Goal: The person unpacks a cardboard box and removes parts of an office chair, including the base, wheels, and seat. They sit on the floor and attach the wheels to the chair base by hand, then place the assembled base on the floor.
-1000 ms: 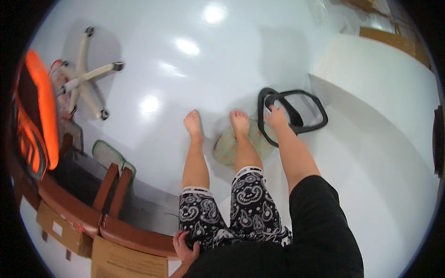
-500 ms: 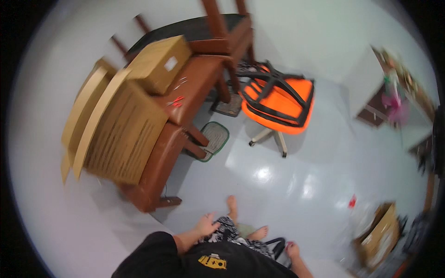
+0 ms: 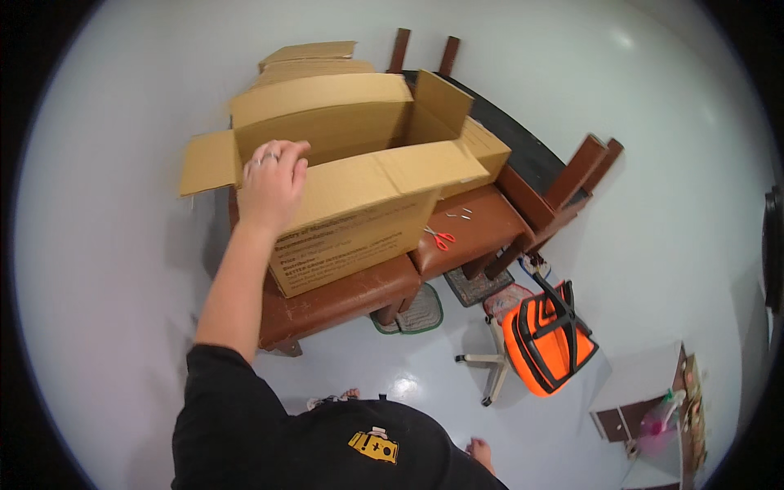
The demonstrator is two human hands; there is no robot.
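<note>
A large open cardboard box (image 3: 351,245) stands on a brown padded bench (image 3: 343,290) with its flaps spread outward. My left hand (image 3: 273,184), with rings on it, is at the box's near left corner. Its fingers bend over the top edge beside the near flap, and the thumb lies on the side toward me. Low at my side, my right hand (image 3: 480,452) shows only in part past my black shirt. How its fingers are held is unclear.
Behind the box are flat cardboard sheets (image 3: 306,57) and a smaller carton (image 3: 483,153). Red-handled scissors (image 3: 441,238) lie on the bench. Upturned brown-legged furniture (image 3: 563,184) stands at the far right. An orange chair (image 3: 547,343), floor mats (image 3: 420,310) and a white cabinet (image 3: 641,384) are to the right.
My left hand has risen from my waist to the box's corner. The view has turned left toward the bench, and the box now shows its open top.
</note>
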